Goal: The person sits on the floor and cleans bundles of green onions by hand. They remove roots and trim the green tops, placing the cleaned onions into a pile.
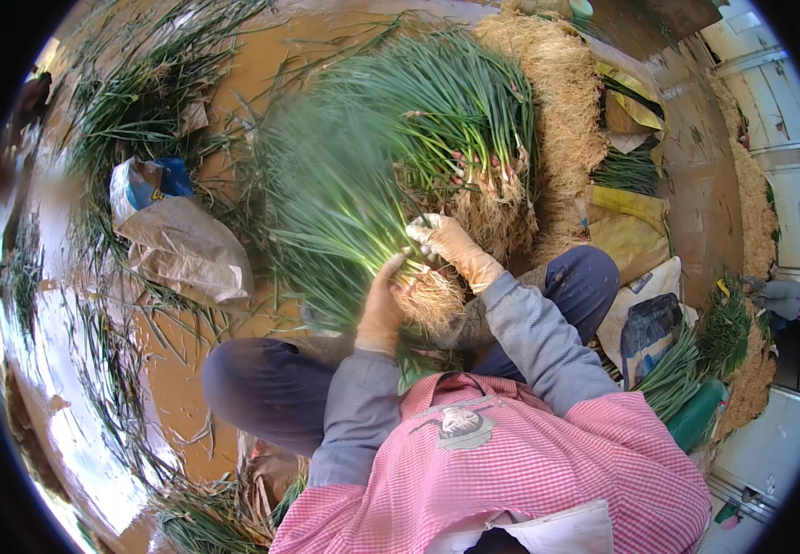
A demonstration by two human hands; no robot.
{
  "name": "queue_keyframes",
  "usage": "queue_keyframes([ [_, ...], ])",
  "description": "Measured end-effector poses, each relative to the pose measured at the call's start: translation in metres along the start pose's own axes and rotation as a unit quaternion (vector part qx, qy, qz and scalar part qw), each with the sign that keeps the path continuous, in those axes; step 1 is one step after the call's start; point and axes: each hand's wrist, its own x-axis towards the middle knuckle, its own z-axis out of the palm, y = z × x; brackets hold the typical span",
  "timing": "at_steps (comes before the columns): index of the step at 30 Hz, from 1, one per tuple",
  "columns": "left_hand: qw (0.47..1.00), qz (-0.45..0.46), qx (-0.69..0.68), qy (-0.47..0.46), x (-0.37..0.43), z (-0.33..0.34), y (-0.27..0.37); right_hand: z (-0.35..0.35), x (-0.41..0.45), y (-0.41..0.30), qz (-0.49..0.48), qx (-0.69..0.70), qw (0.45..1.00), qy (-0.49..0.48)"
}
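Both my hands wear pale gloves with dirty fingertips. My left hand (384, 301) is wrapped around the lower stems of a bunch of green onions (379, 253), just above its tan, stringy roots (431, 301). At the bunch's right side, my right hand (454, 248) has its thumb and fingers curled at a thin green stalk. The bunch's leaves fan out to the upper left and are partly blurred. Beyond my hands lies a large pile of green onions (441, 104), with reddish bulbs and roots towards me.
Long heaps of pale roots (552, 90) run beside the pile on the right. Yellow sacks (625, 221) and more green onions (670, 374) lie farther right. On the left, a whitish woven sack (185, 242) rests among scattered leaves on the wet brown floor (171, 395).
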Motion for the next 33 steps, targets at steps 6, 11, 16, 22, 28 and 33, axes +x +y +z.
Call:
queue_keyframes([
  [6, 1.000, -0.004, -0.015, -0.024, 0.003, 0.002, -0.002, 0.021, -0.017, -0.018, -0.122, -0.225, 0.944, 0.207],
  [11, 0.999, -0.042, -0.006, -0.004, -0.003, 0.013, 0.003, 0.016, -0.014, -0.046, -0.130, -0.529, 0.833, 0.098],
  [16, 0.997, -0.002, -0.021, -0.074, -0.011, 0.015, 0.005, -0.007, 0.000, -0.030, -0.090, -0.517, 0.849, 0.066],
  [22, 0.996, -0.057, -0.050, -0.040, -0.001, 0.014, -0.003, -0.007, 0.024, 0.009, -0.109, -0.368, 0.923, 0.025],
  [28, 0.996, -0.030, -0.081, -0.011, -0.005, 0.015, 0.000, 0.004, 0.027, 0.013, -0.061, -0.209, 0.972, 0.087],
  [33, 0.994, -0.032, -0.099, -0.037, -0.005, 0.015, 0.001, -0.005, 0.018, 0.015, 0.018, -0.007, 0.999, 0.038],
])
